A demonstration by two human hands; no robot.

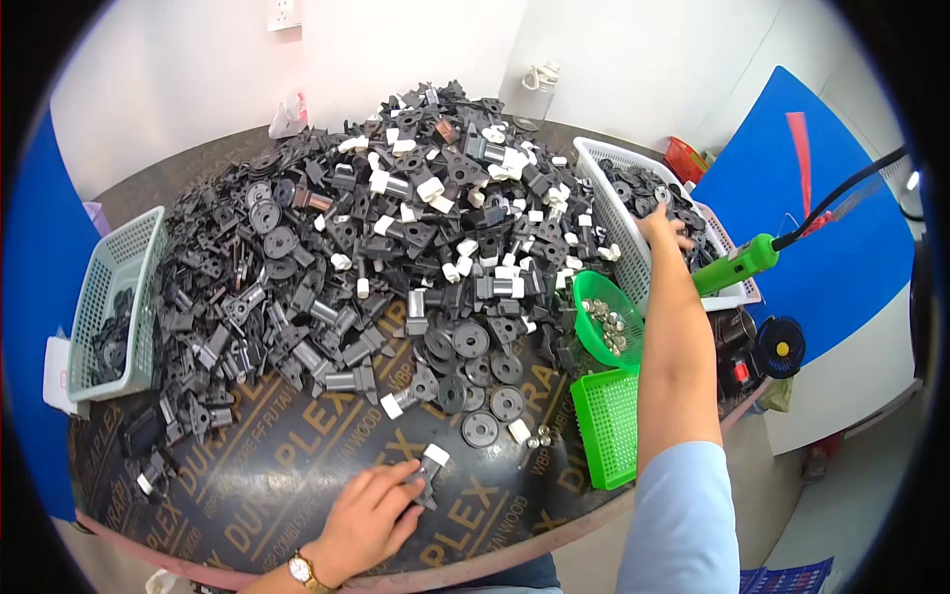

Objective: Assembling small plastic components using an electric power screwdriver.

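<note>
My left hand (371,510) rests low on the dark tabletop, its fingers closed over a black plastic part with a white cap (432,458). To the right, my right arm stretches out to a white basket (625,223) holding black plastic parts. Over those parts is my right hand (665,230), with fingers apart. A round grey-black piece (662,195) lies at its fingertips; whether they touch it is unclear. Ahead of my left hand lie several black discs (481,429), a loose white cap (520,431) and a few small shiny metal pieces (539,437).
A large heap of black parts (327,257) and white caps covers the table (287,495). On the right are a green bowl (584,315) of metal pieces, a green tray (606,436) and a hanging green power screwdriver (734,265). A pale green basket (148,287) stands left.
</note>
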